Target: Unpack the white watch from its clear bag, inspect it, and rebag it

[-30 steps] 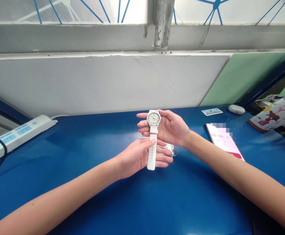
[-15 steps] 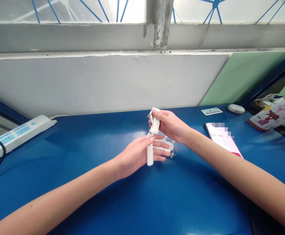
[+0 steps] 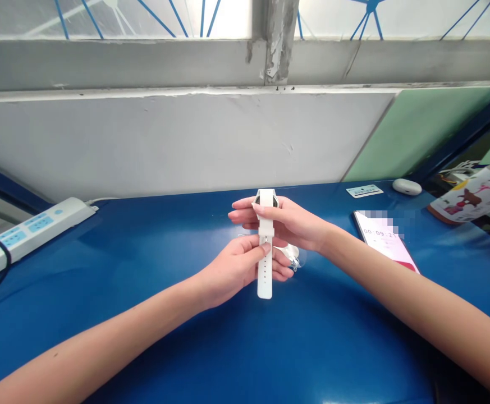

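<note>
A white wristwatch (image 3: pixel 265 255) hangs upright between both hands above the blue table (image 3: pixel 186 336). My right hand (image 3: pixel 289 223) pinches its upper end, where the case is; the dial does not show. My left hand (image 3: pixel 238 266) is closed on the strap lower down, thumb pressed on its front by the buckle. The strap's free end with its holes hangs below my left fingers. Behind the hands a piece of clear plastic wrapping (image 3: pixel 293 255) lies on the table.
A white power strip (image 3: pixel 26 231) lies at the left edge with a black cable. To the right are a phone (image 3: pixel 385 241) with its screen lit, a small card (image 3: pixel 365 191), a white earbud case (image 3: pixel 407 186) and a printed carton (image 3: pixel 474 199).
The watch was turned about its long axis: its dial faced me a second ago, it was edge-on half a second ago, and the strap's flat side faces me now. Both hands stayed on it.
</note>
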The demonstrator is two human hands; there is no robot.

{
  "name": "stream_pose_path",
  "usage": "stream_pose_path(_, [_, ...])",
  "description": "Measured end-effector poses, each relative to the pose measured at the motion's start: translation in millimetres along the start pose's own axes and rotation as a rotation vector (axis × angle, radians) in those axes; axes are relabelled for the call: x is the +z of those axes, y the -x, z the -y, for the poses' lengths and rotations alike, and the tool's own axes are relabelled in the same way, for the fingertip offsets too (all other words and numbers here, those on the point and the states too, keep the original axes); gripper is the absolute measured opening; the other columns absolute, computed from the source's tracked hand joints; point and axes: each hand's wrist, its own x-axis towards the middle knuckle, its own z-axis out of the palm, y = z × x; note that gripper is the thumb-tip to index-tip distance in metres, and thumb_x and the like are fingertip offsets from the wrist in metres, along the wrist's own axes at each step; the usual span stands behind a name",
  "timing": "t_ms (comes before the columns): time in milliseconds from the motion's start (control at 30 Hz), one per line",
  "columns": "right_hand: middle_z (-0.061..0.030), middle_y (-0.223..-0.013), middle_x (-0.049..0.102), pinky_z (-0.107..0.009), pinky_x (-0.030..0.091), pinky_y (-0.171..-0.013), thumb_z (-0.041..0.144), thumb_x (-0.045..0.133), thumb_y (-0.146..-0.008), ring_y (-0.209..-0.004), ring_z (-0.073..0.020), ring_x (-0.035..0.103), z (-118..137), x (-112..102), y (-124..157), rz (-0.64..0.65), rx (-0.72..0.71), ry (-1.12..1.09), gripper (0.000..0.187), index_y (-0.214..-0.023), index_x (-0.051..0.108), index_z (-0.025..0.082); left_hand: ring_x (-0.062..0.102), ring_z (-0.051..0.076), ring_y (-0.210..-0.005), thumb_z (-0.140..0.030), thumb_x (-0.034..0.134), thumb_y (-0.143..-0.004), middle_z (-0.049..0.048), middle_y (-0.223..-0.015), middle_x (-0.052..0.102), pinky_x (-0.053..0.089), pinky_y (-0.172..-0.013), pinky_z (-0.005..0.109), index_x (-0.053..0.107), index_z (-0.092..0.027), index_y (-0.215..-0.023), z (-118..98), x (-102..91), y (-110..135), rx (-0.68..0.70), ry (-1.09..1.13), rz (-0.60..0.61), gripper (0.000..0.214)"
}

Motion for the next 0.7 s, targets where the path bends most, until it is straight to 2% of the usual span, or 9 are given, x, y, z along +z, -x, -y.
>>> stream_pose_path(100, [-0.0120, -0.125, 0.070, -0.037, 0.044, -0.109, 0.026, 0.059, -0.096, -0.121, -0.0210, 0.062, -0.5, -0.2, -0.8, 0.025, -0.023, -0.098, 0.027, -0.120, 0.068, 0.016, 0.072, 0.027, -0.095, -0.031, 0.067, -0.093, 0.0150, -0.100, 0.073, 0.055, -0.089, 0.040, 0.070, -0.008, -0.099, -0.8, 3.7, 2.1, -0.002, -0.056, 0.005, 0.024])
stream_pose_path(233, [-0.0144, -0.132, 0.065, -0.033, 0.045, -0.109, 0.020, 0.058, -0.096, -0.121, -0.0201, 0.062, 0.0, 0.4, -1.5, 0.015, -0.017, -0.167, 0.028, -0.122, 0.065, 0.013, 0.068, 0.030, -0.109, -0.029, 0.065, -0.094, 0.0190, -0.111, 0.072, 0.052, -0.096, 0.042, 0.068, -0.008, -0.110, -3.1, 7.7, 4.2, -0.006, -0.096, 0.004, 0.027])
stream_pose_path(467, [-0.0174, -0.130, 0.066, -0.032, 0.049, -0.106, 0.014, 0.057, -0.095, -0.118, -0.0213, 0.065, 2.3, 1.4, -1.0, -0.002, 0.022, -0.240, 0.028, -0.122, 0.064, 0.009, 0.066, 0.035, -0.114, -0.032, 0.070, -0.090, 0.0217, -0.117, 0.070, 0.050, -0.099, 0.047, 0.069, -0.007, -0.112, -4.6, 6.9, 4.2, -0.029, -0.076, 0.016, 0.033])
stream_pose_path(700, [-0.0165, -0.131, 0.066, -0.033, 0.048, -0.107, 0.012, 0.054, -0.096, -0.119, -0.0213, 0.064, 2.1, -0.8, -1.3, 0.020, 0.033, -0.241, 0.028, -0.123, 0.063, 0.009, 0.065, 0.037, -0.115, -0.034, 0.071, -0.089, 0.0225, -0.118, 0.069, 0.047, -0.103, 0.051, 0.070, -0.007, -0.111, -3.7, 4.7, 4.6, -0.023, -0.053, 0.051, 0.035])
